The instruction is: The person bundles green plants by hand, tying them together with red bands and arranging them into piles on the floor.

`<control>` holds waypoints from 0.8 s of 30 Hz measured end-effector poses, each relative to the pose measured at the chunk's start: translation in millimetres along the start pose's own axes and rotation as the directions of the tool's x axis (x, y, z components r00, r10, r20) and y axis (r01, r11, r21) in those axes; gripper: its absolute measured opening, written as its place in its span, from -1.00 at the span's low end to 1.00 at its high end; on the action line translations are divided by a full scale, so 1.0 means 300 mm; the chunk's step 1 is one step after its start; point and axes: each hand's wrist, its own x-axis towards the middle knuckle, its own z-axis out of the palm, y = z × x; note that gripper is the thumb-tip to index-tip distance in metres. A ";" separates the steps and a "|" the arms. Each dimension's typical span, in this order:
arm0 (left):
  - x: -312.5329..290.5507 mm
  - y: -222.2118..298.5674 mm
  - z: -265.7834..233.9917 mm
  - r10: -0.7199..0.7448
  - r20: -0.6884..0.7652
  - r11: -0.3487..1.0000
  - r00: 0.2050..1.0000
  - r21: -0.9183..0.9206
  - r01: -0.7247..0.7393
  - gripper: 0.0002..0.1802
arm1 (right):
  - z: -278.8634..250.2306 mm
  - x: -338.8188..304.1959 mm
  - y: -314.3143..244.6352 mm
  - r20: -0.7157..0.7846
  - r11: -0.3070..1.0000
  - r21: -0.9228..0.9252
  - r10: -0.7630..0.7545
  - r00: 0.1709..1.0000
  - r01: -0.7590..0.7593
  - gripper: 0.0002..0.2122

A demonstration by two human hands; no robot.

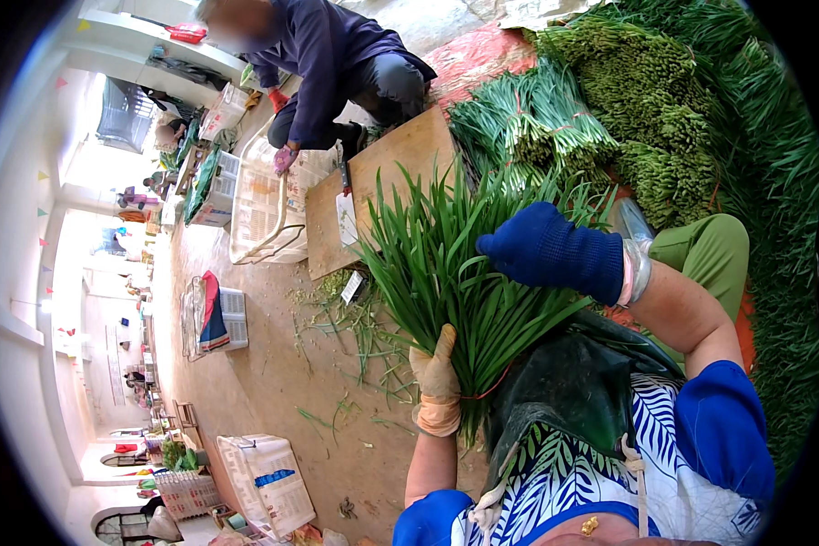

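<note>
A thick bunch of long, flat green leaves (469, 273), which look like garlic chives, rests across my lap with its tips fanned out to the far left. A thin red band (491, 384) goes round its stalk end. My left hand (439, 371), in a tan glove, grips the bunch from its left side, thumb up over the leaves. Over the upper right of the leaves is my right hand (551, 250), in a dark blue knitted glove. Its fingers are curled closed, and whether a leaf is between them is hidden. A dark green apron (555, 373) lies under the bunch.
Beyond the bunch lies a wooden board (396, 159) with a knife (346, 205). A co-worker in a purple jacket (323, 68) crouches there, gloved hand on a white basket (264, 196). Tied green bundles (564, 127) and piled stems (664, 118) stand right. Leaf scraps (364, 341) litter the floor.
</note>
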 end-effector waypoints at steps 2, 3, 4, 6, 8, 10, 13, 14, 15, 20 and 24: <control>-0.001 -0.003 -0.003 0.018 -0.010 1.000 1.000 0.025 -0.018 -0.59 | 0.023 0.004 0.010 0.027 1.000 -0.013 -0.014 1.000 0.014 -0.88; -0.002 -0.005 -0.003 0.028 -0.016 0.999 0.999 0.038 -0.028 -0.59 | 0.031 0.004 0.011 0.049 1.000 -0.015 0.002 0.999 -0.001 -0.88; -0.001 -0.009 -0.004 0.019 -0.014 0.999 1.000 0.028 -0.019 -0.59 | 0.039 0.000 0.008 0.072 1.000 -0.016 0.017 0.997 -0.016 -0.88; -0.002 -0.009 -0.007 0.008 -0.013 1.000 1.000 0.013 -0.008 -0.58 | 0.064 -0.012 0.012 0.035 1.000 0.001 0.031 0.999 -0.031 -0.90; -0.004 -0.010 0.001 0.011 -0.041 0.999 0.999 -0.035 -0.012 -0.64 | 0.094 -0.039 0.035 -0.083 0.999 0.043 0.037 0.996 -0.033 -0.93; -0.005 -0.013 -0.006 0.007 -0.045 0.999 0.999 -0.050 -0.010 -0.67 | 0.080 -0.041 0.095 -0.208 0.787 0.600 0.326 0.922 -0.143 -0.96; -0.003 -0.027 -0.018 -0.007 -0.025 1.000 1.000 -0.026 0.007 -0.69 | 0.003 -0.032 0.097 -0.220 0.509 0.852 0.555 0.803 -0.119 -0.95; -0.003 -0.025 -0.006 -0.009 -0.027 1.000 1.000 -0.022 0.009 -0.70 | -0.030 -0.027 0.088 -0.230 0.479 0.871 0.590 0.774 -0.107 -0.94; -0.003 -0.022 0.005 -0.010 -0.027 1.000 1.000 -0.016 0.010 -0.71 | -0.054 -0.022 0.078 -0.390 0.669 0.743 0.473 0.790 -0.033 -0.84; 0.002 -0.034 0.037 0.040 -0.035 0.997 0.999 0.071 -0.038 -0.74 | -0.149 0.069 -0.098 -0.479 0.970 0.116 -0.135 0.867 0.215 -0.74; -0.001 -0.033 0.063 0.081 -0.045 0.992 0.996 0.103 -0.076 -0.77 | -0.080 0.126 -0.139 -0.258 0.983 -0.137 -0.158 0.953 0.125 -0.66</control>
